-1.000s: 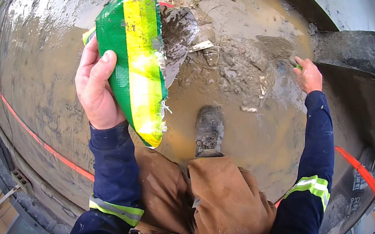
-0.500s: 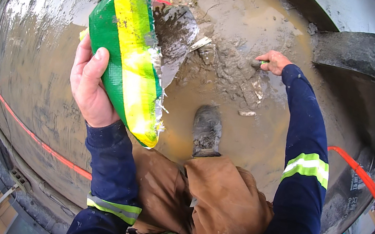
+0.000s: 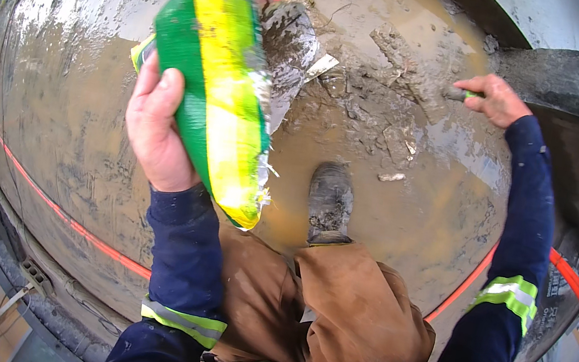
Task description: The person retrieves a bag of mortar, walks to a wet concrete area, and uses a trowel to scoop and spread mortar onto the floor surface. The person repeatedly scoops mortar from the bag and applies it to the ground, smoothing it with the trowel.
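My left hand is closed on the side of a green-and-yellow woven sack, thumb on the near face. The sack is held up with its torn, frayed edge to the right, and its mouth gapes over the mud. My right hand, arm stretched out, is closed round a hand tool with a grey and green handle. Whatever working end it has cannot be made out. Lumpy wet mud with a few pale scraps lies between the sack and my right hand.
My muddy boot stands in brown water on the mud-covered floor. Orange-red hoses run along the left and pass by my right arm. A dark concrete ledge stands at the far right. A power strip lies at lower left.
My right hand has moved right, away from the sack, with the tool still in it. My left hand and the sack have shifted slightly right in view.
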The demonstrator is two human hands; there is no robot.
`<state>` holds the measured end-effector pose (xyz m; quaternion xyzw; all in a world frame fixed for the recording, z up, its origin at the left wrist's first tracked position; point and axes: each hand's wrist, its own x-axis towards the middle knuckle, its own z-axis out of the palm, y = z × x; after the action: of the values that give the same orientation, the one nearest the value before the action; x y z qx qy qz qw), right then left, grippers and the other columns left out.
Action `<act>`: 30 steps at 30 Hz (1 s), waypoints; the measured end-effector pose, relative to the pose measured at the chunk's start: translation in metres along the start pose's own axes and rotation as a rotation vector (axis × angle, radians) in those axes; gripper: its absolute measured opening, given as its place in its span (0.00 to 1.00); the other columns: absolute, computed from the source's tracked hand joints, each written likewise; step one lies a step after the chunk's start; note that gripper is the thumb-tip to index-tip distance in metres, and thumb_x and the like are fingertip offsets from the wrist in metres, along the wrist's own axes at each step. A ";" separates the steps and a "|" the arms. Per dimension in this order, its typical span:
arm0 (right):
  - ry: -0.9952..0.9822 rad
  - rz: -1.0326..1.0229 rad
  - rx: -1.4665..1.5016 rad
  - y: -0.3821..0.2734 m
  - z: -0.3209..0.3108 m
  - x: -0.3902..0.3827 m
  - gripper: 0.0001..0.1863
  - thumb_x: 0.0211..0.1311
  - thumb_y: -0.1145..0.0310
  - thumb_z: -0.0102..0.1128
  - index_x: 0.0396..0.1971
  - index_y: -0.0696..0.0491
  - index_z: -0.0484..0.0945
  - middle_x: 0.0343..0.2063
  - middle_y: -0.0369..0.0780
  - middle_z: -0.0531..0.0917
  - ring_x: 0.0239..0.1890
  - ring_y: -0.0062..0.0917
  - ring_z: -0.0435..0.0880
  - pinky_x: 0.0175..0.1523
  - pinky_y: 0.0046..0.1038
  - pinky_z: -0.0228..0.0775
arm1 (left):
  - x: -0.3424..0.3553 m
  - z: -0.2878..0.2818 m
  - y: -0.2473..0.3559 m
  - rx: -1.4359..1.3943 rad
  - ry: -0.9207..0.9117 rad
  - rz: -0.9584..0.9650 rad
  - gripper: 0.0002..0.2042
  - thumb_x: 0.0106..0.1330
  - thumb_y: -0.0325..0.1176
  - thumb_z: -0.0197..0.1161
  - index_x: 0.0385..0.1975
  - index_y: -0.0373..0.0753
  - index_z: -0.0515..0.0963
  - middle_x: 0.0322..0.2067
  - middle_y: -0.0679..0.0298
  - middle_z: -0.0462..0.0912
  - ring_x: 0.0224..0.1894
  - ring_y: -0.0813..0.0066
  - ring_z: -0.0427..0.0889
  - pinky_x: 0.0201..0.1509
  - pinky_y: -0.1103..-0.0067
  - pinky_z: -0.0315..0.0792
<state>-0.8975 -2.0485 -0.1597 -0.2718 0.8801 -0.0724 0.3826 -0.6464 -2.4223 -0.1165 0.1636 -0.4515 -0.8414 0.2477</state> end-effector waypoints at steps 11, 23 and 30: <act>-0.347 -0.535 -0.683 -0.246 -0.094 0.063 0.16 0.64 0.57 0.52 0.45 0.47 0.81 0.37 0.47 0.84 0.34 0.35 0.83 0.45 0.35 0.75 | -0.007 0.006 -0.010 0.055 0.025 -0.079 0.21 0.64 0.27 0.56 0.57 0.27 0.66 0.48 0.55 0.78 0.46 0.72 0.79 0.53 0.77 0.72; 0.923 -0.435 -0.352 -0.182 0.046 -0.001 0.19 0.50 0.74 0.60 0.45 0.49 0.75 0.34 0.40 0.76 0.38 0.32 0.76 0.41 0.31 0.72 | -0.010 -0.002 -0.009 0.013 0.040 0.026 0.19 0.64 0.30 0.56 0.54 0.28 0.68 0.47 0.55 0.78 0.45 0.70 0.79 0.51 0.76 0.73; 0.716 0.591 0.212 0.013 0.248 -0.143 0.20 0.58 0.61 0.59 0.48 0.57 0.76 0.37 0.53 0.80 0.41 0.45 0.79 0.46 0.38 0.69 | -0.007 0.006 -0.020 -0.013 0.019 0.020 0.20 0.64 0.30 0.56 0.54 0.28 0.68 0.47 0.53 0.78 0.45 0.68 0.80 0.51 0.74 0.74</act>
<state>-0.6463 -1.9411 -0.2462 0.0731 0.9839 -0.1391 0.0852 -0.6489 -2.4048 -0.1298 0.1651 -0.4452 -0.8403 0.2615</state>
